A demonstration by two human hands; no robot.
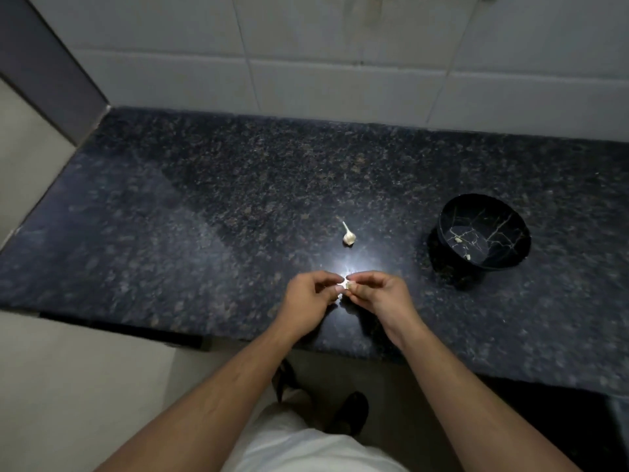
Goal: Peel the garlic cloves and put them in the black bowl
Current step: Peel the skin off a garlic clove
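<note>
Your left hand [308, 299] and right hand [379, 294] pinch one clove [347, 285], half-peeled. Two peeled cloves [458, 239] sit in the bowl [510, 216]; the bulb [349, 236] on the desk [204, 216] remains.

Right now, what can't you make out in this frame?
- Clove, head view: mostly hidden by the fingertips of the left hand and right hand; glare adds to it. How far it's peeled is unclear.
- Bowl contents: pale bits too small to identify.
- Garlic on counter: too small to count cloves.
</note>
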